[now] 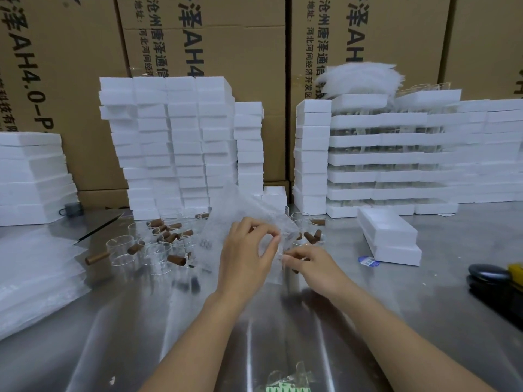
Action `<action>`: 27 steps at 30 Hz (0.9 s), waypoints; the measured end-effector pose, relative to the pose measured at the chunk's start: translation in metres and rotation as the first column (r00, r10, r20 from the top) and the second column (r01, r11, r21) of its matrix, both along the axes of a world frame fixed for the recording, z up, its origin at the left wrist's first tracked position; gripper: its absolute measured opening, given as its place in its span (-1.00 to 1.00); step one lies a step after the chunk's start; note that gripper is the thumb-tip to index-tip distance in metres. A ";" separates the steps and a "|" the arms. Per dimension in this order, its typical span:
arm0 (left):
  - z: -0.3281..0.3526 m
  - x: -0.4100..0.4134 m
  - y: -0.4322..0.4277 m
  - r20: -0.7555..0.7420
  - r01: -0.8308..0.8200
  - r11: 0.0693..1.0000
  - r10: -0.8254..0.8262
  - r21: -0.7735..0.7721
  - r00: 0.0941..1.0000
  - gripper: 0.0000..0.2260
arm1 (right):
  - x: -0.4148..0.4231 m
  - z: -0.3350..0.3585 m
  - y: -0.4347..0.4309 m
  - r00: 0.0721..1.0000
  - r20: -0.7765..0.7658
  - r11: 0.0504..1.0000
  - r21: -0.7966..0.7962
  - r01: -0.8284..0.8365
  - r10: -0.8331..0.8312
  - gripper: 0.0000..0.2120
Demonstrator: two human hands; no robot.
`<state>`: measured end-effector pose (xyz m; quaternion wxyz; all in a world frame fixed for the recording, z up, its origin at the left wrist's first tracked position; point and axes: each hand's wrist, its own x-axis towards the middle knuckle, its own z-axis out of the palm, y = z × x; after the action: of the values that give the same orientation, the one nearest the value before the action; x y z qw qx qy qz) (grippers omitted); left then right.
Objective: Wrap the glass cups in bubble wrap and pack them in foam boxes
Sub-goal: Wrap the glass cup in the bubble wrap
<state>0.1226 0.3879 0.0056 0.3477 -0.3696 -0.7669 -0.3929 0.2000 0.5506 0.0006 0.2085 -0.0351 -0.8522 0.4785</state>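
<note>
- While both hands meet over the middle of the steel table [283, 321], a sheet of bubble wrap [240, 202] stands up between them, its top corner tilted away toward the stacks.
- Left hand [249, 256]: thumb and forefinger are closed together on the near edge of the sheet, and the other fingers arch loosely above it.
- Right hand [314, 268]: the fingers are curled in and pinch the same edge from the other side, just beside the left thumb.
- Whether a cup already sits inside the fold I cannot tell; the wrap is too cloudy there.
- Over to the left, a cluster of glass cups [157, 254] with brown handles waits on the table, some upright, some touching each other; a few more stand behind the sheet on the right.
- Back there, tall columns of white foam boxes [175, 142] rise against brown cartons [226, 52].
- Two more foam boxes [387, 236] lie stacked on the table to the right of the hands, well apart from them.
- Far left, a thick pile of bubble wrap sheets [36, 275] lies flat at the table's edge.
</note>
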 end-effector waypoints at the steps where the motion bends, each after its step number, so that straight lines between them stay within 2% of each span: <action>1: 0.000 0.000 0.000 -0.014 -0.006 1.000 0.007 0.021 1.000 -0.97 | -0.001 0.000 0.001 1.000 0.003 0.997 -0.070 0.022 -0.022 -0.69; 5: 0.002 -0.001 0.000 0.015 0.010 0.997 -0.011 0.075 1.000 -0.96 | -0.001 0.004 0.003 0.998 -0.013 0.965 -0.255 0.059 -0.064 -0.65; 7: 0.001 -0.001 0.000 0.038 0.019 0.997 -0.022 0.076 0.999 -0.96 | 0.001 0.004 0.003 1.000 -0.013 0.969 -0.248 0.016 -0.019 -0.64; 10: 0.000 0.002 0.003 0.032 0.057 0.998 -0.058 0.031 0.998 -0.96 | 0.004 0.002 0.000 0.999 -0.005 0.973 -0.228 -0.042 0.042 -0.73; 13: 0.001 0.010 0.007 0.003 0.112 0.994 -0.112 -0.021 0.994 -0.98 | 0.002 -0.002 -0.001 1.000 0.007 0.978 -0.207 -0.013 0.015 -0.76; 16: 0.004 0.024 0.013 0.025 0.180 0.983 -0.180 -0.018 0.983 -0.86 | -0.002 -0.003 0.001 0.999 -0.012 0.958 -0.283 0.033 -0.038 -0.83; 19: 0.009 0.035 0.018 0.085 0.250 0.968 -0.251 0.013 0.964 -0.79 | -0.002 0.000 0.005 0.996 -0.086 0.929 -0.371 -0.007 -0.027 -0.89; 21: 0.016 0.038 0.017 0.078 0.268 0.960 -0.274 0.079 0.959 -0.85 | 0.001 0.004 0.005 0.992 -0.127 0.937 -0.347 -0.020 -0.026 -0.76; 23: 0.023 0.035 0.011 0.031 0.210 0.955 -0.221 0.210 0.975 -0.89 | 0.003 0.005 0.005 0.992 -0.126 0.942 -0.333 -0.029 -0.014 -0.71; 25: 0.031 0.028 0.001 0.039 0.130 0.934 -0.152 0.333 0.988 -0.72 | 0.005 0.007 0.003 0.993 -0.121 0.938 -0.342 -0.052 0.010 -0.75; 27: 0.037 0.020 -0.011 0.100 0.064 0.924 -0.110 0.376 0.989 -0.54 | 0.004 0.007 0.003 0.992 -0.110 0.927 -0.364 -0.092 0.055 -0.84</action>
<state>0.1428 0.3774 0.0421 0.3469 -0.3065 -0.6808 -0.5677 0.2037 0.5531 0.0081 0.2218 -0.0179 -0.7370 0.6383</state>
